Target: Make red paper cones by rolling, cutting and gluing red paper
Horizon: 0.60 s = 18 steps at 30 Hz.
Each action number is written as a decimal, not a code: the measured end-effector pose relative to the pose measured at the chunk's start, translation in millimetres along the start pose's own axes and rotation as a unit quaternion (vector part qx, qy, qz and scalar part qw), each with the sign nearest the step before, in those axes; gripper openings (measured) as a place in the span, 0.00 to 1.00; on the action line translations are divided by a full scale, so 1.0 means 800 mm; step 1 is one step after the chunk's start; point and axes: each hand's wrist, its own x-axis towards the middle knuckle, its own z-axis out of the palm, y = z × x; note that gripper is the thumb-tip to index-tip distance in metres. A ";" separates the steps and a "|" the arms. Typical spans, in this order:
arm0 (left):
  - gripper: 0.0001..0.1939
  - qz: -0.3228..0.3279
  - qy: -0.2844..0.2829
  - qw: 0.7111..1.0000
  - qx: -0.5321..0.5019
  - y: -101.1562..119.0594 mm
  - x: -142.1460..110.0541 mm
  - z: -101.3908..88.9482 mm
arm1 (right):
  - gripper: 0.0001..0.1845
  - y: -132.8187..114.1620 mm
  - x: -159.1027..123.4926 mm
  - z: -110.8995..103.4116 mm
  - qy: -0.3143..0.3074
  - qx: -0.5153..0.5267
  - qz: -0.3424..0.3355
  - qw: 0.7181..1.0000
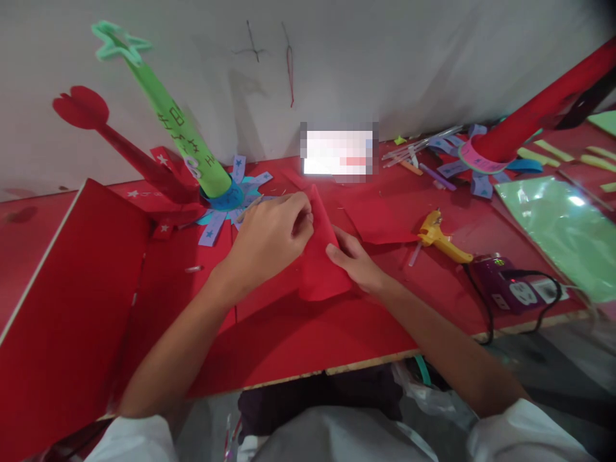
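A piece of red paper [323, 266], bent into a tapering shape, is held between my hands above the red tabletop. My left hand [276, 224] is curled closed at its narrow upper end, fingers pinching near the tip. On the right side, my right hand [355, 256] grips the paper, thumb in front and fingers behind. Another flat red sheet [380, 215] lies just beyond my right hand. A yellow glue gun [440, 237] rests on the table to the right of that sheet.
A green paper tube [178, 128] and a red heart-topped stem [129, 151] stand at left. A red panel [77, 308] rises at the left edge. To the right are a purple power strip [513, 282] with a black cord and a red tube [539, 106]. A lit screen [338, 152] leans against the wall.
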 end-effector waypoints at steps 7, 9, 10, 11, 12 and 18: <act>0.07 0.008 -0.080 0.996 -0.039 0.005 -0.003 0.003 | 0.30 -0.001 0.004 -0.001 0.031 -0.034 -0.042 0.998; 0.07 0.016 -0.098 0.994 -0.056 0.009 -0.004 0.008 | 0.28 -0.001 0.004 -0.001 0.071 -0.037 -0.045 0.996; 0.07 0.019 -0.105 0.992 -0.065 0.011 -0.005 0.010 | 0.27 -0.001 0.004 -0.001 0.085 -0.032 -0.041 0.995; 0.07 0.021 -0.109 0.991 -0.075 0.012 -0.005 0.012 | 0.25 -0.002 0.004 -0.001 0.094 -0.023 -0.034 0.995; 0.07 0.023 -0.111 0.990 -0.084 0.012 -0.005 0.014 | 0.23 -0.002 0.003 -0.001 0.100 -0.015 -0.028 0.994; 0.07 0.017 -0.119 0.982 -0.146 0.000 -0.002 0.016 | 0.19 -0.009 0.003 0.000 0.100 0.008 -0.017 0.995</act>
